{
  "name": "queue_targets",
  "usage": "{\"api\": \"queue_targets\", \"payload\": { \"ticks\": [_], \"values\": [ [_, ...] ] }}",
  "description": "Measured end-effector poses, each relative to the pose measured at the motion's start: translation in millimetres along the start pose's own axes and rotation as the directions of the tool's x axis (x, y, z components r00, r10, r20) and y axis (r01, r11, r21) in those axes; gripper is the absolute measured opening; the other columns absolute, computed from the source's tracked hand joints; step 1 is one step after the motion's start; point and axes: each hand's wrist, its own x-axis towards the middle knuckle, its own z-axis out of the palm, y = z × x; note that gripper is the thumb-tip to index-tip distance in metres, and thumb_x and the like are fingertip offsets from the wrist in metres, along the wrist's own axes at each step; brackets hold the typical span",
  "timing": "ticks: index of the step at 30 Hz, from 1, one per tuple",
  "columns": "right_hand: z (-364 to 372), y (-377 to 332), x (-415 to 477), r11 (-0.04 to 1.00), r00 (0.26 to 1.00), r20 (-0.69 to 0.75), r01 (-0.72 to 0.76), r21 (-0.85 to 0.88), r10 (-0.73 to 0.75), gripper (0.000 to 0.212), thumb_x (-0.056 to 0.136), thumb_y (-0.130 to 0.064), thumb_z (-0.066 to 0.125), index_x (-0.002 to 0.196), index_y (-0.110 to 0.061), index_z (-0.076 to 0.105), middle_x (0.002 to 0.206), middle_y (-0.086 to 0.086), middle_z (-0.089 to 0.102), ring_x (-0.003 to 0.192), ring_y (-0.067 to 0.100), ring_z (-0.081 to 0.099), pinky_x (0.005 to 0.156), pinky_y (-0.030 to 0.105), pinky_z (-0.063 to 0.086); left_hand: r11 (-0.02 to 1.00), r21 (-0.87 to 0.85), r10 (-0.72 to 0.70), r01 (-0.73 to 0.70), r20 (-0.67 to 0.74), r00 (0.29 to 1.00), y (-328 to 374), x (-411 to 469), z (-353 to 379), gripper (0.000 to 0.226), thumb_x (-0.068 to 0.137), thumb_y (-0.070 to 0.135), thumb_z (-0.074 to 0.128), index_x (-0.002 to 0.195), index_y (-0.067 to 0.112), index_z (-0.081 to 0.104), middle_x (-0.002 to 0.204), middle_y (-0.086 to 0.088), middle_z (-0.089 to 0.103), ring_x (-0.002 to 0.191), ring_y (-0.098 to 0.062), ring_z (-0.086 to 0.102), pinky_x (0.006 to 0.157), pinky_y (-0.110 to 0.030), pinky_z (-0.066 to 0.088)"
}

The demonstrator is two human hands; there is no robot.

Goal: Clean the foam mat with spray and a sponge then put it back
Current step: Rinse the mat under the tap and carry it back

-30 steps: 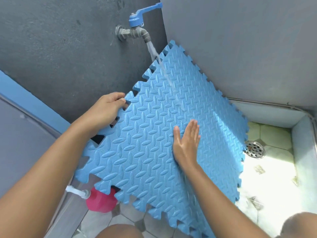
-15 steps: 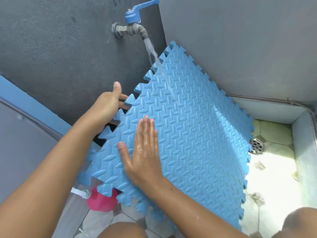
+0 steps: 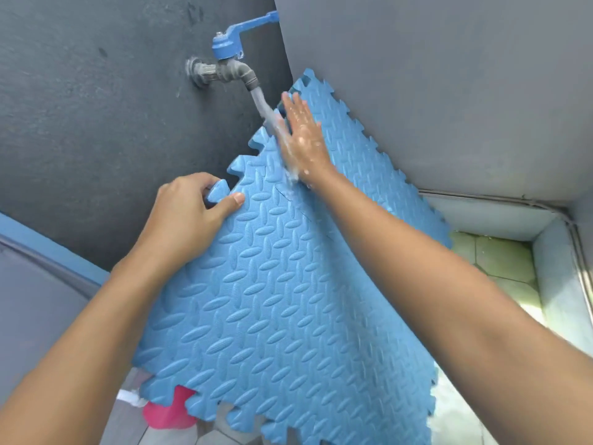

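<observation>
A blue foam mat (image 3: 272, 300) with jigsaw edges and a ribbed pattern is held tilted under a running wall tap (image 3: 231, 69). My left hand (image 3: 186, 216) grips a tab on the mat's left edge, thumb on the front face. My right hand (image 3: 301, 136) lies flat and wet on the mat's upper corner, fingers together, right where the water stream (image 3: 264, 107) lands. No sponge shows in this view.
Dark grey walls meet in a corner behind the mat. A pink spray bottle (image 3: 167, 409) with a white nozzle stands on the tiled floor below the mat's lower edge. A low tiled wash basin floor (image 3: 500, 261) lies to the right.
My right hand has slid from the mat's lower left up to its top corner under the stream. The left hand has shifted its grip on the edge tab. The view has moved closer.
</observation>
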Motion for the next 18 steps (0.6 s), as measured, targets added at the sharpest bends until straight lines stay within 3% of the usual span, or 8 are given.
{"api": "queue_targets", "payload": {
  "ticks": [2,4,7,10,12,15,18],
  "values": [
    [-14.5,34.2,18.0,0.996,0.996,-0.021,-0.091,0.014,0.091,0.061,0.105,-0.053,0.028,0.16,-0.03,0.018,0.17,-0.002,0.007,0.156,0.014,0.0,0.125,0.047,-0.006,1.0,0.017,0.007,-0.006,-0.029,1.0,-1.9,0.4,-14.0,0.035,0.092,0.044,0.071,0.09,0.009,0.071,0.075,-0.014,0.069,0.075,-0.037,0.06,0.076,-0.045,0.049],
    [-26.5,95.8,8.9,0.957,0.956,-0.039,-0.291,0.003,0.291,0.067,0.102,-0.061,0.024,0.161,-0.031,0.017,0.169,-0.002,0.01,0.156,0.015,0.003,0.125,0.05,-0.001,1.0,0.029,0.003,-0.001,-0.05,0.999,-4.1,-2.2,-24.0,0.035,0.092,0.043,0.07,0.092,0.008,0.071,0.073,-0.015,0.068,0.074,-0.038,0.058,0.077,-0.044,0.048],
    [-32.7,203.1,-64.6,0.767,0.764,-0.097,-0.642,-0.014,0.638,0.088,0.089,-0.077,0.015,0.161,-0.025,0.019,0.168,0.003,0.019,0.155,0.022,0.014,0.124,0.055,0.01,1.0,0.019,-0.005,0.006,-0.057,0.998,-5.6,-7.3,-27.3,0.035,0.093,0.043,0.07,0.094,0.008,0.071,0.073,-0.015,0.068,0.077,-0.038,0.06,0.078,-0.045,0.049],
    [-24.1,252.1,-157.8,0.632,0.626,-0.127,-0.775,0.011,0.77,0.08,0.097,-0.071,0.023,0.161,-0.023,0.014,0.168,0.01,0.017,0.155,0.028,0.014,0.122,0.057,0.012,1.0,0.027,-0.004,0.005,-0.054,0.999,-6.2,-6.5,-24.8,0.034,0.093,0.043,0.07,0.096,0.009,0.071,0.077,-0.013,0.069,0.081,-0.037,0.062,0.078,-0.044,0.049],
    [-15.6,249.0,-185.7,0.661,0.643,-0.176,-0.746,0.074,0.745,0.073,0.101,-0.063,0.029,0.161,-0.024,0.013,0.168,0.008,0.015,0.155,0.024,0.012,0.124,0.054,0.01,0.999,0.045,-0.004,0.006,-0.059,0.998,-6.8,-4.7,-23.9,0.034,0.093,0.043,0.069,0.095,0.009,0.071,0.078,-0.013,0.069,0.082,-0.037,0.061,0.077,-0.044,0.048],
    [2.2,213.9,-176.1,0.819,0.791,-0.212,-0.564,0.109,0.573,0.071,0.101,-0.061,0.033,0.161,-0.027,0.015,0.169,-0.001,0.01,0.156,0.012,0.003,0.125,0.053,0.005,0.997,0.073,0.003,0.001,-0.057,0.998,-8.0,-2.4,-23.0,0.035,0.094,0.044,0.069,0.093,0.008,0.07,0.079,-0.015,0.069,0.082,-0.038,0.061,0.077,-0.045,0.049],
    [28.9,123.7,-146.8,0.925,0.909,-0.171,-0.366,0.105,0.379,0.064,0.105,-0.054,0.029,0.161,-0.03,0.011,0.169,-0.007,0.0,0.155,0.008,-0.006,0.125,0.053,-0.003,0.996,0.092,0.001,0.004,-0.059,0.998,-6.3,-0.4,-22.0,0.035,0.094,0.044,0.068,0.096,0.009,0.072,0.084,-0.014,0.071,0.086,-0.037,0.062,0.08,-0.044,0.049]
  ]
}}
